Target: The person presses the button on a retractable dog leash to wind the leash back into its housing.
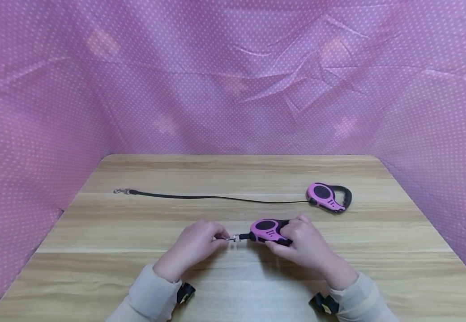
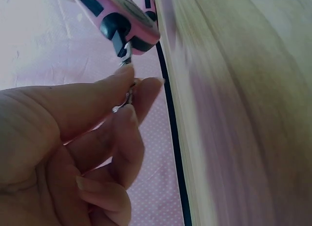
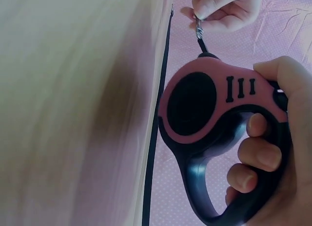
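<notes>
My right hand grips the black handle of a pink and black retractable dog leash. In the right wrist view its fingers curl through the loop of the handle, with the thumb along the upper edge of the case. A short length of black strap comes out of the case, ending in a silver snap hook. My left hand pinches that hook between thumb and fingertips, partly hiding it; in the left wrist view the metal shows between the fingers.
Farther back on the wooden table lies a second pink and black retractable leash. Its black strap is drawn out to the left, ending in a silver snap hook. Pink dotted cloth hangs around the table.
</notes>
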The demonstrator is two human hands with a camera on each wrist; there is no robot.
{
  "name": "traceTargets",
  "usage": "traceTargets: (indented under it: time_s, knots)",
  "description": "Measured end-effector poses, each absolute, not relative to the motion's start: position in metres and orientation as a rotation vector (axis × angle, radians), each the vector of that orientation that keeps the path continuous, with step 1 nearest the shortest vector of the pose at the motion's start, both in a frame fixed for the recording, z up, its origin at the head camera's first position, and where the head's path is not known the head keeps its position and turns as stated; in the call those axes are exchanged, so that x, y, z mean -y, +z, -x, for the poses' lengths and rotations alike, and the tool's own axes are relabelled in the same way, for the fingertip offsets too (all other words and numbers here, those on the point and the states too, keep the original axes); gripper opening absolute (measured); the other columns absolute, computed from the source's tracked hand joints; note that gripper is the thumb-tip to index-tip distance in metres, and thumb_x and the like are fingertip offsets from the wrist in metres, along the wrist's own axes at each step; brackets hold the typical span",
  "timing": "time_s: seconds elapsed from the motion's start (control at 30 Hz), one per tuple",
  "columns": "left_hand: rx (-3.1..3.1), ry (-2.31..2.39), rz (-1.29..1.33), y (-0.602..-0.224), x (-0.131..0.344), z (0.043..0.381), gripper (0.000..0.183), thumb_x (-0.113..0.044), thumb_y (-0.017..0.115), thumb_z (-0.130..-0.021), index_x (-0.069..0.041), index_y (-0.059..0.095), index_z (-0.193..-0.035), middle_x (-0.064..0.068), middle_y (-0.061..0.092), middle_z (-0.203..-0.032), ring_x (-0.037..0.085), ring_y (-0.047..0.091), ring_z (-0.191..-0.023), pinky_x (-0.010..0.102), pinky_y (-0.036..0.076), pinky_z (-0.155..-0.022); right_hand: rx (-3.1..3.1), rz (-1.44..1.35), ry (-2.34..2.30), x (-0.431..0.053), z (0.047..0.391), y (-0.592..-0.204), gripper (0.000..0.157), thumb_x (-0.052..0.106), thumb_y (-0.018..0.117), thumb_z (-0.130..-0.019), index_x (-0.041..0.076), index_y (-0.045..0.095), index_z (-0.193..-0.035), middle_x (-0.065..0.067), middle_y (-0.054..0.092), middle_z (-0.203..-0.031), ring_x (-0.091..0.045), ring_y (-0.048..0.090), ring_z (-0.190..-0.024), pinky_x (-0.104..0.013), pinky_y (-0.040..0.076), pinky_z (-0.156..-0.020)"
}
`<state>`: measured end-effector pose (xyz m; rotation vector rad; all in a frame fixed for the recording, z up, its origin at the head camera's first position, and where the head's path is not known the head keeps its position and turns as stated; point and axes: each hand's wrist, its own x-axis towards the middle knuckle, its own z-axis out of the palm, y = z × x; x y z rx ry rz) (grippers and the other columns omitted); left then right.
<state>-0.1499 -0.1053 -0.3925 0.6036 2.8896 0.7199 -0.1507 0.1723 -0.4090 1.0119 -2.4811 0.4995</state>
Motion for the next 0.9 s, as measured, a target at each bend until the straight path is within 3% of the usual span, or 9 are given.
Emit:
traceTargets:
  time_s: [0.37, 0.53, 0.9]
  knots:
    - [-2.865, 0.636, -0.547, -0.3914, 0.1084, 0.1479, 0.005, -0.024, 0.077, -0.085, -0.020, 0.074, -0.085, -0.006, 0.070, -0.083, 0.010, 0.060, -0.076, 0.035, 0.049, -0.072, 2.544, -1.074, 0.511, -0.1722, 0.1489, -0.4111, 0.051, 0.041, 0.069, -0.089, 0.023, 0.036, -0.055, 0.020, 0.027, -0.056, 0.003, 0.021, -0.055, -0.026, 0.033, -0.071]
    - [-2.859, 0.630, -0.527, -0.3893, 0.1103, 0.1475, 0.004, -0.024, 0.078, -0.084, -0.021, 0.074, -0.083, -0.007, 0.069, -0.082, 0.010, 0.059, -0.076, 0.035, 0.049, -0.072, 2.622, -1.079, 0.472, -0.1731, 0.1483, -0.4112, 0.046, 0.043, 0.068, -0.090, 0.025, 0.041, -0.058, 0.019, 0.034, -0.059, 0.000, 0.028, -0.059, -0.026, 0.033, -0.072]
    - [-2.808, 0.610, -0.527, -0.3904, 0.1133, 0.1491, 0.004, -0.023, 0.077, -0.085, -0.019, 0.077, -0.084, -0.008, 0.072, -0.083, 0.009, 0.059, -0.076, 0.036, 0.049, -0.073, 2.931, -1.172, 0.591, -0.1736, 0.1461, -0.4063, 0.038, 0.043, 0.070, -0.089, 0.023, 0.055, -0.061, 0.014, 0.045, -0.065, 0.000, 0.037, -0.061, -0.018, 0.036, -0.061]
